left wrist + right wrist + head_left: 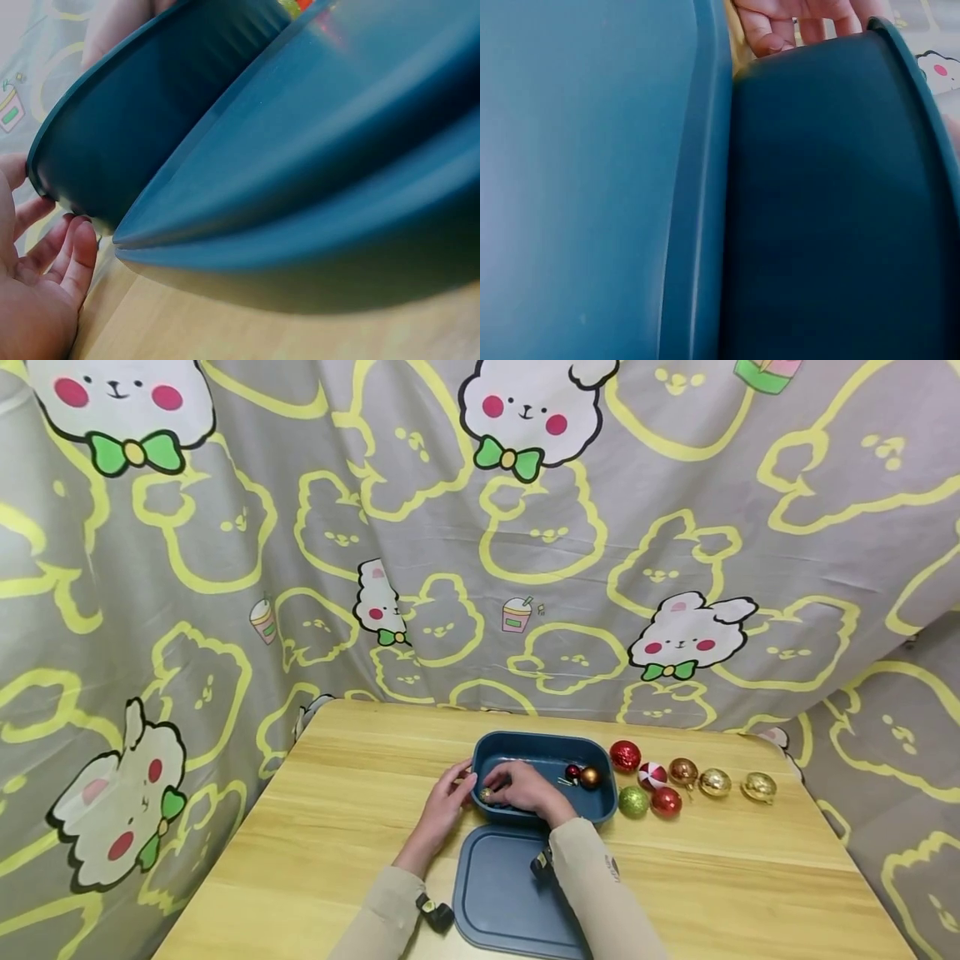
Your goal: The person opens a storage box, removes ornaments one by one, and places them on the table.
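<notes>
Right hand (522, 787) pinches gold ball (485, 795), fingers narrow, in left near corner of blue box (543, 745), long axis left-right; left hand (448, 797) just outside, relaxed fingers touching left end.

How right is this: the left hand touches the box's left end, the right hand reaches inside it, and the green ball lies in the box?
Not quite: the green ball isn't in the box; the head view shows it on the table, to the box's right. The left hand and right hand are as stated.
</notes>
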Motion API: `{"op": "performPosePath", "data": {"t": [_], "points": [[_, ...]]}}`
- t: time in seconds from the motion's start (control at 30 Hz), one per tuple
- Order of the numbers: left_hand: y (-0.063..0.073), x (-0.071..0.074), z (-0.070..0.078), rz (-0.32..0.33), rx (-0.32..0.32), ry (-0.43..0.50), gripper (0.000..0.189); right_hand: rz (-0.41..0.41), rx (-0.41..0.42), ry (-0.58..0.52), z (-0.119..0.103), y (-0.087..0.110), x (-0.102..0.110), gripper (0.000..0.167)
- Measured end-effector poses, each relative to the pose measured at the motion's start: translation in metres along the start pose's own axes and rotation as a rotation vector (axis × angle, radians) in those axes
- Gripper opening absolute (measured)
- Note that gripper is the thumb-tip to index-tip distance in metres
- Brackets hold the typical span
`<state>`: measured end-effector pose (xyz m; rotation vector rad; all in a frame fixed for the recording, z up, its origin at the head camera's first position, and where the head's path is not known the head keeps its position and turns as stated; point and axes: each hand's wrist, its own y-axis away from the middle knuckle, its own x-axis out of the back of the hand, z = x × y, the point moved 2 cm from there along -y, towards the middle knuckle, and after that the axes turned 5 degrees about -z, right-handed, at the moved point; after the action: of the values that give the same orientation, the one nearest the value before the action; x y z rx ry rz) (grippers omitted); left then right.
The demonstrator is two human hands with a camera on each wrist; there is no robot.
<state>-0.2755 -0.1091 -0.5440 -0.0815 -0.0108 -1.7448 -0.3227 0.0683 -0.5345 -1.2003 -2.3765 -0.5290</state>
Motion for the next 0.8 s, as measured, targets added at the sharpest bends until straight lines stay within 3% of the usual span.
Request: {"op": "performPosePath", "data": {"t": [0.13, 0.43, 0.8], "points": [[0.0, 0.001, -0.001, 0.0, 0.005, -0.011, 0.045, -0.001, 0.005, 0.036, 0.001, -0.002, -0.001, 0.013], [-0.017, 0.002, -0.036, 0.031, 0.0, -0.029, 0.044, 0.015, 0.029, 0.077, 0.004, -0.001, 0.002, 0.011], [-0.016, 0.004, -0.038, 0.022, -0.015, -0.028, 0.047, 0.088, 0.034, 0.075, 0.0, 0.002, 0.011, 0.011]]}}
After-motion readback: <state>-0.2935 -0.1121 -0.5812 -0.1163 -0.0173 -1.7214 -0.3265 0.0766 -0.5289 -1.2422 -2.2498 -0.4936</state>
